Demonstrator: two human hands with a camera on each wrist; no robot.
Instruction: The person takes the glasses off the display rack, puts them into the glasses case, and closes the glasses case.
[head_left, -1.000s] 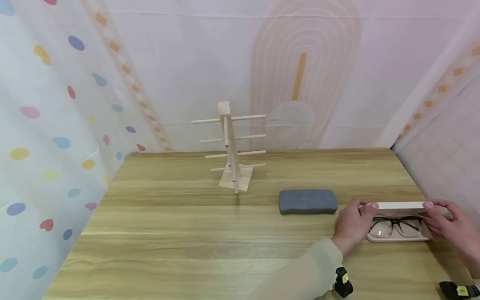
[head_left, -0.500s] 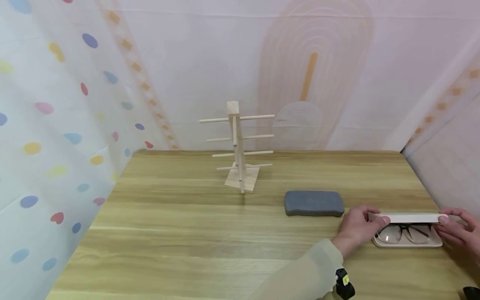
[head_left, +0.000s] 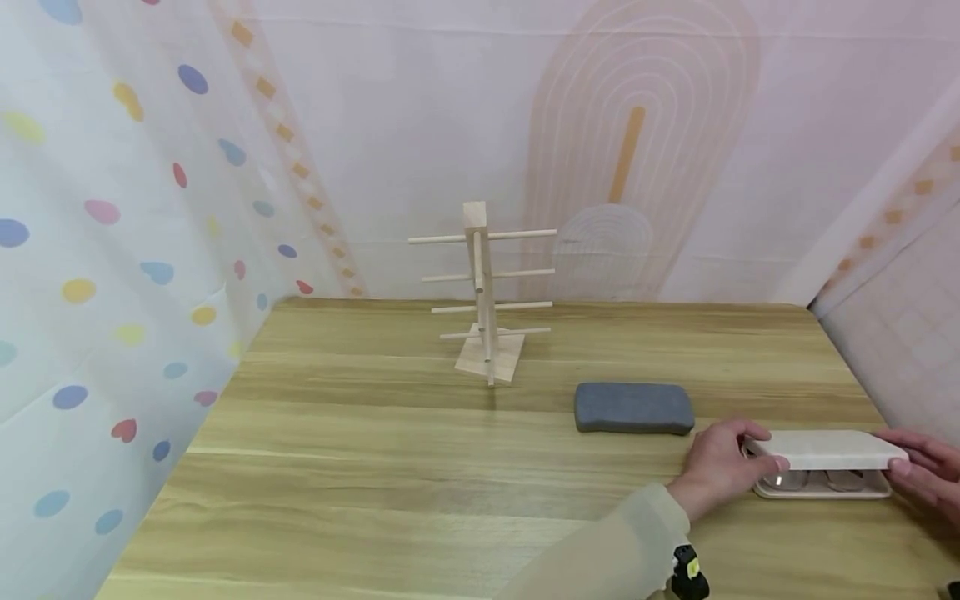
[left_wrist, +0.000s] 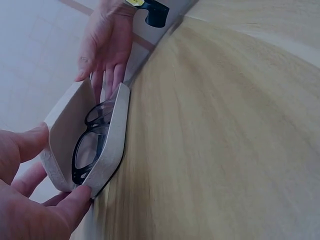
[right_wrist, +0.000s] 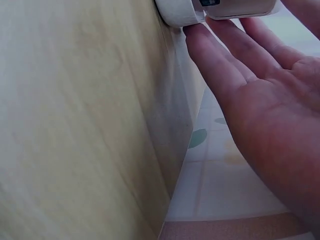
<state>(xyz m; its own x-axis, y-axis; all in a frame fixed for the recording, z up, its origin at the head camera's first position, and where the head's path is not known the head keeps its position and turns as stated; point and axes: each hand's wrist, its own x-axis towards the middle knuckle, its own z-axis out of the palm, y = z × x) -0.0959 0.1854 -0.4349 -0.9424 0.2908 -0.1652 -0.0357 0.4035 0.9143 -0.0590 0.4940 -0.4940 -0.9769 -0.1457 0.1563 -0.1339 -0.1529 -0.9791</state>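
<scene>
A white glasses case point(head_left: 832, 448) lies at the right of the table with its lid partly lowered. Inside rest black-framed eyeglasses point(left_wrist: 86, 150); in the head view only the lower lenses show below the lid. At the case's left end my left hand point(head_left: 722, 468) grips it, thumb on the lid edge and fingers about the back and base. My right hand point(head_left: 928, 473) holds the opposite end, its thumb on the lid's front corner. In the right wrist view its fingers point(right_wrist: 215, 57) touch the case end.
A closed grey glasses case point(head_left: 633, 408) sits left of the white one. Farther back stands a wooden rack point(head_left: 481, 283) with several pegs on a square base. Patterned curtains point(head_left: 390, 125) hang behind and beside the wooden table point(head_left: 337, 467).
The white case's lid has swung down toward the front, covering more of the eyeglasses, with both hands staying on it. The head view has shifted slightly left.
</scene>
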